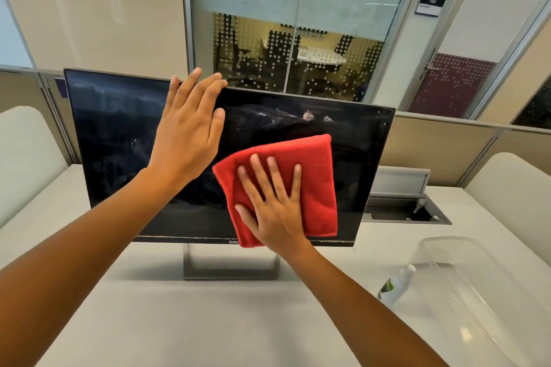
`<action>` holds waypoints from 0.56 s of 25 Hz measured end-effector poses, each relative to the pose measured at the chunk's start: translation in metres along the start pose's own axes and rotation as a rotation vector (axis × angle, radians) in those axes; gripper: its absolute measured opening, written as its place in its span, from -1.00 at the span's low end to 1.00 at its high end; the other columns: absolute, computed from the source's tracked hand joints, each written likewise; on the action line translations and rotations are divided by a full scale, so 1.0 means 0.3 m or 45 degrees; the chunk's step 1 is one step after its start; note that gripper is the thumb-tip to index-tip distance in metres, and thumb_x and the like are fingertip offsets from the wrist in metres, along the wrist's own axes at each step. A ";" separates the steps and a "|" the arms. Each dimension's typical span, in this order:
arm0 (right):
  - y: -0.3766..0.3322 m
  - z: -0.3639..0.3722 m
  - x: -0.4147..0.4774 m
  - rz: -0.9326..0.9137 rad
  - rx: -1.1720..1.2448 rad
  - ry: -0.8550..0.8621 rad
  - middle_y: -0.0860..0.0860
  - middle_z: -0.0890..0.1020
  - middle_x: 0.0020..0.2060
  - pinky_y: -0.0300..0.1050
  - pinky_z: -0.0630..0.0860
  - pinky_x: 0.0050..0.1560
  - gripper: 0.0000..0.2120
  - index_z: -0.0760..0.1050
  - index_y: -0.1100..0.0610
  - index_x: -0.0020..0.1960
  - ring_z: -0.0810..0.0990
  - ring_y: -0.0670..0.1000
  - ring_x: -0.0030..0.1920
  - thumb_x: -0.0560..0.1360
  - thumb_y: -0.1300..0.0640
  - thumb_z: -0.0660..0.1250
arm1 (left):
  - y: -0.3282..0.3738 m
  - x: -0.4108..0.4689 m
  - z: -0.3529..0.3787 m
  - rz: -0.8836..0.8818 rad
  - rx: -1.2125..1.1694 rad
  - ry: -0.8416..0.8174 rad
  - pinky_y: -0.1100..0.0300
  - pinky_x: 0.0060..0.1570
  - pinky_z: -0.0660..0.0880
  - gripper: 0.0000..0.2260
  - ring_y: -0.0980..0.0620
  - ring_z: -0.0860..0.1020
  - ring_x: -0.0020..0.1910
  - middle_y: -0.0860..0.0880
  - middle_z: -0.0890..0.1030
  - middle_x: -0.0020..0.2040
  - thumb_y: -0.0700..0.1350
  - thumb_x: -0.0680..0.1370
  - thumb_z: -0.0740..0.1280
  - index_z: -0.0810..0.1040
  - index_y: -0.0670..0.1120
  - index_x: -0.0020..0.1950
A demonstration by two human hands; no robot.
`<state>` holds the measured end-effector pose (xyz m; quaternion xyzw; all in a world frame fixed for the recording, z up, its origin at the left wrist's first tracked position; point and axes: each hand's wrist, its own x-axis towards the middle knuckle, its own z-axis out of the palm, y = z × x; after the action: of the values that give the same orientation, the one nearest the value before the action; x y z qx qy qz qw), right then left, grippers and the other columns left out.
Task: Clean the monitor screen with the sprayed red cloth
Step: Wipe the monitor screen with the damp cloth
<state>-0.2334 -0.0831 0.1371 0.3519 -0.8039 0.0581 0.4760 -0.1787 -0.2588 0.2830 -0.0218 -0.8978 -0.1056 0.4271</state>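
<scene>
A black monitor [113, 134] stands on a grey stand in the middle of the white table, its dark screen smeared with streaks and spots. A folded red cloth [313, 164] lies flat against the lower right part of the screen. My right hand [274, 211] presses on the cloth with fingers spread. My left hand [187, 128] is raised in front of the monitor's top edge near its middle, fingers straight and together, holding nothing; I cannot tell whether the fingertips touch the edge.
A small white spray bottle [395, 284] lies on the table [208, 322] at the right, beside a clear plastic bin [477, 292]. An open cable box [408, 211] sits behind the monitor's right side. Cream chairs stand at both sides.
</scene>
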 end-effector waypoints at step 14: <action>0.088 -0.043 0.147 0.146 -0.074 0.094 -0.03 0.01 0.59 0.55 -0.15 0.43 -0.30 0.03 -0.01 0.60 -0.03 0.23 0.59 0.57 -0.28 0.12 | -0.019 -0.001 -0.007 0.032 -0.036 -0.049 0.12 0.54 -0.17 -0.58 0.01 0.05 0.55 -0.01 0.29 0.49 0.01 0.66 -0.07 0.22 -0.07 0.48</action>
<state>-0.2536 -0.0804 0.1860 0.2889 -0.8060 0.0747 0.5111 -0.1778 -0.2646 0.2831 -0.0413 -0.9039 -0.1125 0.4106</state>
